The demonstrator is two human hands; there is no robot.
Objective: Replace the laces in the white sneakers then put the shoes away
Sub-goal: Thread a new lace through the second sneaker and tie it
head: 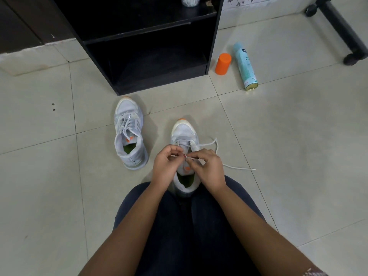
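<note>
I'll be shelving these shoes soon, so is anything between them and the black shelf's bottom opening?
Nothing visible does. The far sneaker and the near sneaker face the black shelf; the orange cap and spray can sit right of it, off the path.

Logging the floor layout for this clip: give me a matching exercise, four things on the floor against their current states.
Things
1. spray can
2. orange cap
3. left sneaker
4. sneaker by the knees

States
A. stands upright on the tiles
B. left hand and right hand pinch its lace
C. lies on its side
D. laced, no hand on it

Pairs: 1-C, 2-A, 3-D, 4-B
</note>
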